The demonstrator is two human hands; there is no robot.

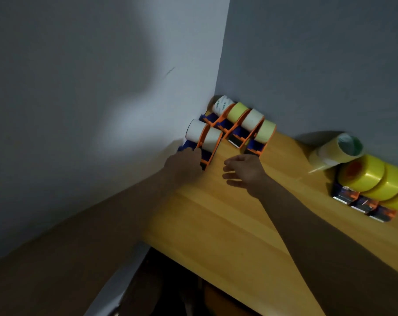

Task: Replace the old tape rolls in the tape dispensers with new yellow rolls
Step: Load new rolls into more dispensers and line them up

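Left hand (186, 164) grips the nearest dispenser (208, 148) at frame center, probably to pull it out; right hand (243, 171) hovers spread beside it.

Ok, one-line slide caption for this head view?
Left hand grips a white-roll dispenser in the desk corner; right hand hovers open; yellow-roll dispensers wait at right.
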